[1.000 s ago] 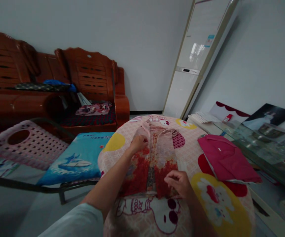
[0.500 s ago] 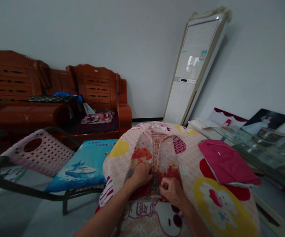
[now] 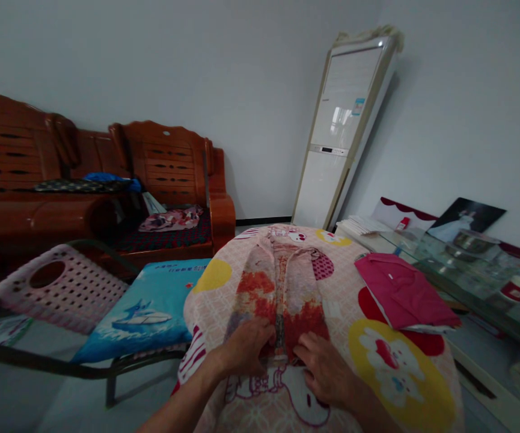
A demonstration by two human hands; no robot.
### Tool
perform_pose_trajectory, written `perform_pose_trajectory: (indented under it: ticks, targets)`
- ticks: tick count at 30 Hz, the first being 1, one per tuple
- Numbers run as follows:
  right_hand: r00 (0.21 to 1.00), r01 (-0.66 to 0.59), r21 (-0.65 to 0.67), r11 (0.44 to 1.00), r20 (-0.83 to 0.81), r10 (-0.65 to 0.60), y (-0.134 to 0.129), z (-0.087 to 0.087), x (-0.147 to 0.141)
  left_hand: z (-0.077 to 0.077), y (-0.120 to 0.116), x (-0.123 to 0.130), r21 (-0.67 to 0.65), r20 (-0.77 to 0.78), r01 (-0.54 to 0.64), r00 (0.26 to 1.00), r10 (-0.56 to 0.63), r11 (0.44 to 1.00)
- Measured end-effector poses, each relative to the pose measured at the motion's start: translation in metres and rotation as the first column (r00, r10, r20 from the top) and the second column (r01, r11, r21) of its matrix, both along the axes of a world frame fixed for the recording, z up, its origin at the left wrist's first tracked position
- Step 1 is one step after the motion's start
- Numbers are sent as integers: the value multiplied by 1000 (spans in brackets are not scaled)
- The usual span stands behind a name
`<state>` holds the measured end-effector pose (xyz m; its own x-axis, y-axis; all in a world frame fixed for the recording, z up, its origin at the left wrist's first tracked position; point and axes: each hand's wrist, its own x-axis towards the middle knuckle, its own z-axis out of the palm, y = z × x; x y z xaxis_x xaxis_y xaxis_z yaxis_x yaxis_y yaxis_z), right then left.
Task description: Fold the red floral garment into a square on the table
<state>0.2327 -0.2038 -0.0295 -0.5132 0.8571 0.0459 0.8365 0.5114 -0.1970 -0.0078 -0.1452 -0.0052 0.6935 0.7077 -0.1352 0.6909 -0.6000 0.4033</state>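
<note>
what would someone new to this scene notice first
Probably the patterned garment with rust-red patches, spread on the table's pink cloth with the left hand and right hand at its near edge. Next, the bright pink folded cloth to its right and the blue cushion on the chair to the left. Behind, the tall white cabinet-like unit stands out against the pale wall.

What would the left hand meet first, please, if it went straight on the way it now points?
Most likely the right half of the garment, just across its middle strip from the left hand; how high the fingers are above the cloth is unclear.
</note>
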Motion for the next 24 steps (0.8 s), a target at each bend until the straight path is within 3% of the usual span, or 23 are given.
perform_pose_trajectory:
  ticks: [3,6,10,14,17,19,22,24]
  targets:
    - [997,19,67,998,77,-24,3,-12,-7,-14,-4,6,105,-7,-7,1000,8,994]
    - [997,56,117,992,45,-61,9,-23,-4,-26,-4,6,176,1,-30,1000,30,984]
    - [992,124,90,988,-26,-122,13,-21,13,-22,0,-10,143,-2,-79,997,80,987]
    - [985,141,119,983,-117,-127,31,8,21,8,22,-18,157,-2,-125,992,127,980]
    - [982,171,230,958,-117,-147,70,42,18,35,64,-7,231,45,-185,983,180,955]
    - [971,241,331,912,-95,-221,103,62,15,49,97,4,272,77,-284,959,274,919]
    - [918,396,469,790,-189,-348,142,74,12,54,134,16,403,257,-468,882,394,786]
    - [893,449,484,751,-268,-361,152,67,12,44,143,17,430,379,-502,855,355,750]
